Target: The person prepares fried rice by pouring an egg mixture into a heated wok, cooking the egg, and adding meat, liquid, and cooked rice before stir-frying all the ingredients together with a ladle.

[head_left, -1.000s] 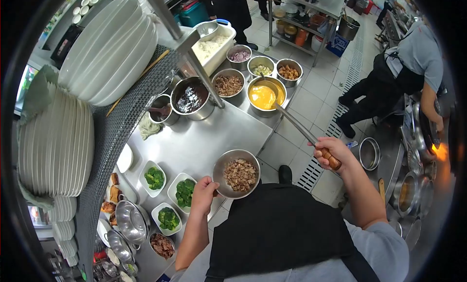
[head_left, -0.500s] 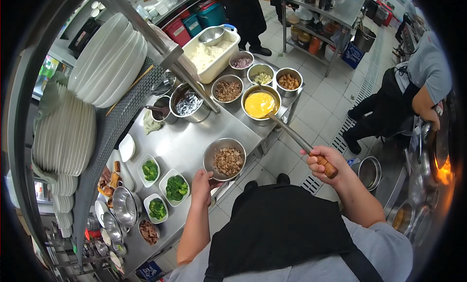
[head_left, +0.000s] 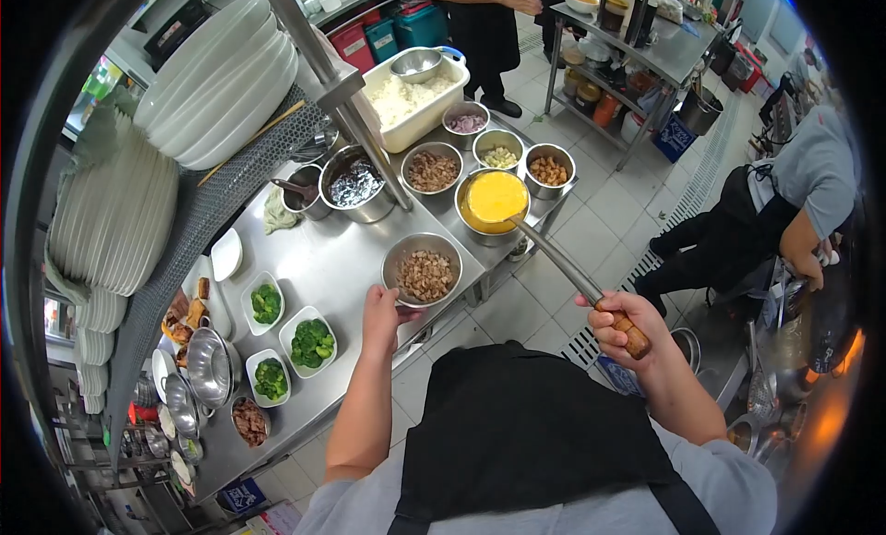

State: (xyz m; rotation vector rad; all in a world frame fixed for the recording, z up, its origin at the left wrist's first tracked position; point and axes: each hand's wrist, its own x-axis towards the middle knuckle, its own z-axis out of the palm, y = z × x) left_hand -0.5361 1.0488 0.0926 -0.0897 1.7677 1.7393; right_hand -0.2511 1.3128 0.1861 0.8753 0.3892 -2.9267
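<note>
My left hand (head_left: pixel 385 316) grips the rim of a metal bowl (head_left: pixel 395 264) with chopped brown meat (head_left: pixel 425 275) in it, near the steel table's edge. In my right hand (head_left: pixel 624 325) is the wooden handle of a ladle (head_left: pixel 560 261). The ladle's bowl, full of yellow beaten egg (head_left: pixel 498 197), is at the mouth of a metal pot (head_left: pixel 472 225). Around that pot stand metal containers of chopped pale vegetable (head_left: pixel 499 156), browned cubes (head_left: pixel 549 171), brown minced meat (head_left: pixel 432 172) and purple onion (head_left: pixel 466 123).
A white tub of rice (head_left: pixel 418 112) stands at the back. White dishes of broccoli (head_left: pixel 311 343) sit to the left, below a shelf of stacked plates (head_left: pixel 113 207). At the right, a co-worker (head_left: pixel 798 180) stands by a stove with flame (head_left: pixel 838 355). Another person (head_left: pixel 482 27) stands behind.
The ladle has come up full of egg from within the pot. My left hand still holds the meat bowl, and the view has shifted slightly.
</note>
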